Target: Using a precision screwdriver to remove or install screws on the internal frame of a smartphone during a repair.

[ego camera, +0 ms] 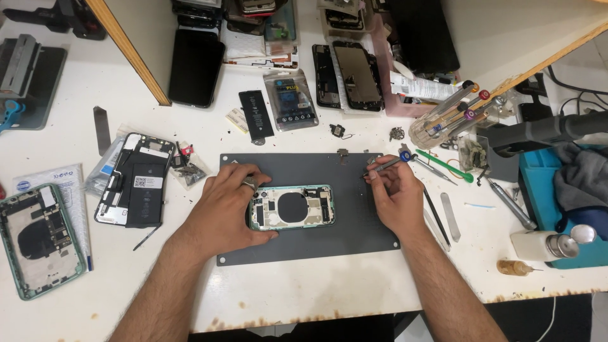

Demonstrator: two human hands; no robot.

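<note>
- The opened phone housing with a pale green metal rim and a dark round coil in its middle lies flat, long side left to right, near the centre of the dark grey rectangular work mat on the white tabletop.
- The left hand lies over the housing's 9 o'clock end: fingers curled loosely around the upper left corner, thumb along the lower edge, palm pressing it to the mat. It grips nothing else.
- The right hand sits at 3 o'clock from the housing, apart from it, fingers pinched shut on a thin grey metal precision tool whose shaft points up and to the right. Whether its tip carries a screw cannot be told.
- As a judgement: the work goes best if the left hand keeps the housing pinned flat so it cannot skate on the mat, and the tool comes in steeply and slowly over the exposed parts, with light pressure, so the tip does not slip onto the coil or flex cables.
- At 9 o'clock of the mat lies a second opened phone with a black battery; further out, at the tabletop's left edge, another green-rimmed housing.
- At 12 o'clock lie a loose black battery, a bagged spare part and a dark phone chassis.
- At 2 o'clock a clear round holder of screwdrivers with coloured caps lies tipped; at 4 o'clock a white bottle with a metal cap lies on its side.
</note>
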